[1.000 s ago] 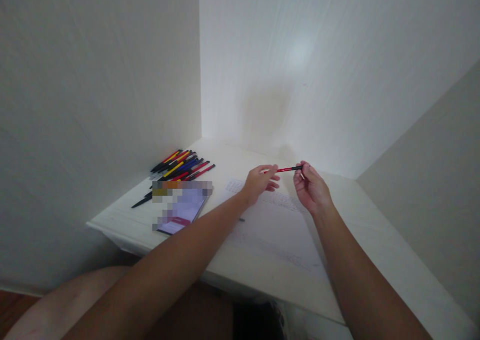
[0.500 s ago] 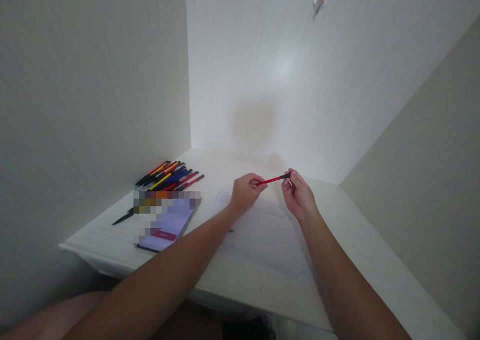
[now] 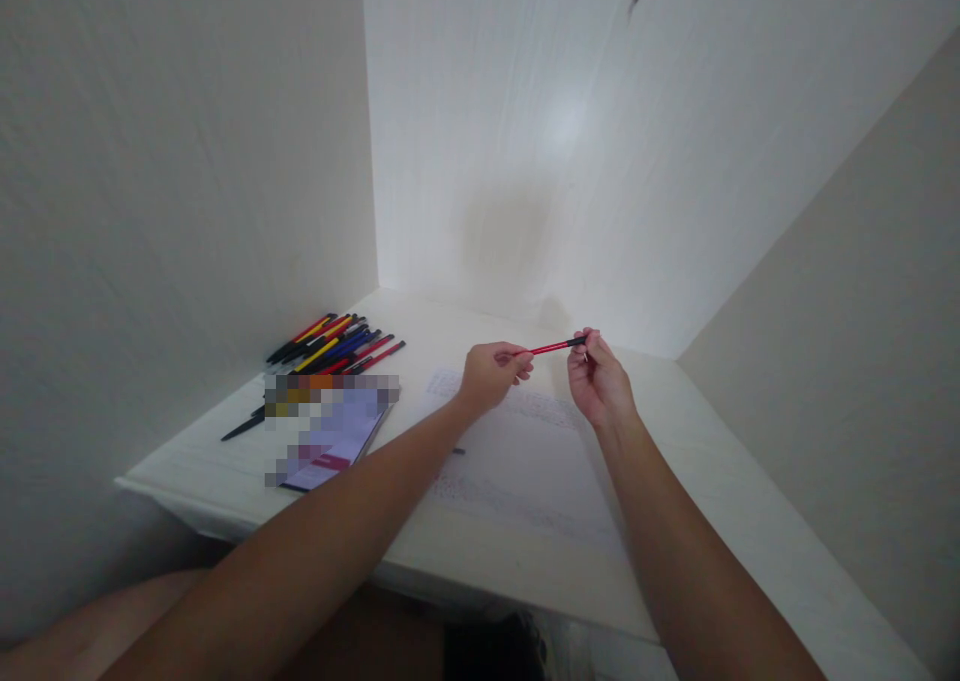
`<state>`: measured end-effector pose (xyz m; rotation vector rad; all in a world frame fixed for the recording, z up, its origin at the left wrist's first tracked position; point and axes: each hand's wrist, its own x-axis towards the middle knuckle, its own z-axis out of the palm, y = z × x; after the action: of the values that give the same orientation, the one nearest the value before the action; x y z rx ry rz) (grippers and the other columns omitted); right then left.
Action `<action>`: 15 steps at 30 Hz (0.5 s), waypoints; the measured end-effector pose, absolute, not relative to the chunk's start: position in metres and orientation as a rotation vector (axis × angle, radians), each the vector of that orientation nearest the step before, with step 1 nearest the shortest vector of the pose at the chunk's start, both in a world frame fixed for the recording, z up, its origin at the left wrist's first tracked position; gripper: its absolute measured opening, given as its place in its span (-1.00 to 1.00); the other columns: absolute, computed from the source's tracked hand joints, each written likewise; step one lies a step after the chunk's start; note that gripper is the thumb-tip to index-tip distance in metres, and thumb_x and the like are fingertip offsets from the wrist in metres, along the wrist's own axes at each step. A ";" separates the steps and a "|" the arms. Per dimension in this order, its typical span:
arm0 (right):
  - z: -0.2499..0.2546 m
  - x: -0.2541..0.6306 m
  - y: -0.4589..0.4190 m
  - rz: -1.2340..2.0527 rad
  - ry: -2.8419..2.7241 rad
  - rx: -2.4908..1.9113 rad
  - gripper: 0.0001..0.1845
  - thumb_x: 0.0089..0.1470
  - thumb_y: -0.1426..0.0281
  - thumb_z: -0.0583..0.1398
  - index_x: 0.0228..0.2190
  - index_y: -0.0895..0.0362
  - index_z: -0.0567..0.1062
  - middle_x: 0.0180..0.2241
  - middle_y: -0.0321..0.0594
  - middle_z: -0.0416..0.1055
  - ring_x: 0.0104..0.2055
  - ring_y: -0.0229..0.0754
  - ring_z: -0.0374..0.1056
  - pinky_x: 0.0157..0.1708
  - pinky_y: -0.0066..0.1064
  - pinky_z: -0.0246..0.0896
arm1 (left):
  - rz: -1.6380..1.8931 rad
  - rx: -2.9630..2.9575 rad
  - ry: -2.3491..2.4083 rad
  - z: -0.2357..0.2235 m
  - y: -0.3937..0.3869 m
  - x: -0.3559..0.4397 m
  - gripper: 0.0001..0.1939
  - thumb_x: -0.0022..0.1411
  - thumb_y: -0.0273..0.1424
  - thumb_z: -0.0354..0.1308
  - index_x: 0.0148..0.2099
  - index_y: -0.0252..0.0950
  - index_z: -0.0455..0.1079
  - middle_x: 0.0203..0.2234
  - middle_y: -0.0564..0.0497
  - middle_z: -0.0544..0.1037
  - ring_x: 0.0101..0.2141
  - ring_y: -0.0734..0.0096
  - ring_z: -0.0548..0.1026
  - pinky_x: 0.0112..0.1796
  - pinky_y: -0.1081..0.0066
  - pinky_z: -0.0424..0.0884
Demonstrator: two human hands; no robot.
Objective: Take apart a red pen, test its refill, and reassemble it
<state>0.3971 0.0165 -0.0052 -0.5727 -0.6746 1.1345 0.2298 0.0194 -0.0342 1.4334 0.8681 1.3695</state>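
Observation:
A slim red pen point(image 3: 550, 347) with a black end spans the gap between my two hands, above a sheet of paper. My left hand point(image 3: 491, 373) pinches its red end, and the fingers cover that tip. At the black end, the thumb and fingers of my right hand point(image 3: 601, 376) are closed on it. The paper point(image 3: 525, 471) bears faint writing and lies flat on the white table point(image 3: 510, 571). A small dark piece point(image 3: 459, 451) rests on the paper beside my left forearm.
Several red, yellow, blue and black pens point(image 3: 330, 346) lie in a pile at the table's left side. In front of them is a phone point(image 3: 341, 436), partly blurred out. White walls point(image 3: 480, 141) enclose the table at the back and sides.
Both hands still hold the pen. My left hand's grip has shifted slightly along the red end, covering its tip. The view has tilted a little, moving everything slightly up.

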 end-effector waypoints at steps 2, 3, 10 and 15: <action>-0.003 0.395 0.016 1.132 -0.655 -0.563 -0.82 -0.08 0.45 0.43 -0.47 0.11 0.52 -0.41 -0.36 0.46 -0.47 -0.47 0.33 -0.47 -0.73 0.39 | 1.473 1.505 0.915 -0.028 0.013 0.230 -0.88 0.21 -0.42 0.23 -0.26 -0.37 0.55 -0.49 -0.06 0.58 -0.48 0.43 0.50 -0.38 0.43 0.43; -0.001 0.395 0.015 1.136 -0.643 -0.559 -0.82 -0.07 0.44 0.43 -0.47 0.11 0.51 -0.41 -0.36 0.46 -0.47 -0.46 0.33 -0.47 -0.72 0.40 | 1.512 1.541 0.931 -0.026 0.010 0.230 -0.88 0.21 -0.41 0.24 -0.24 -0.34 0.57 -0.47 -0.06 0.59 -0.44 0.41 0.51 -0.32 0.41 0.44; 0.019 0.400 0.002 1.120 -0.713 -0.558 -0.90 0.10 0.37 0.33 -0.41 0.07 0.50 -0.37 -0.37 0.48 -0.41 -0.46 0.39 -0.38 -0.68 0.42 | 1.790 1.987 0.973 -0.014 -0.008 0.227 -0.80 0.28 -0.28 0.20 -0.13 -0.22 0.59 -0.27 -0.08 0.62 -0.29 0.36 0.54 -0.13 0.35 0.43; 0.020 0.394 0.001 1.010 -0.859 -0.695 -0.81 0.18 0.20 0.22 -0.28 0.05 0.51 -0.19 -0.26 0.52 -0.25 -0.33 0.45 -0.36 -0.53 0.43 | 1.955 1.914 0.928 -0.010 -0.014 0.233 -0.80 0.28 -0.28 0.20 -0.15 -0.28 0.56 -0.33 -0.03 0.62 -0.39 0.46 0.55 -0.25 0.42 0.47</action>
<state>0.3943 0.0012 0.0200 -0.6950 -0.8587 1.0097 0.2330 -0.0144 -0.0095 1.9141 0.9277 1.9554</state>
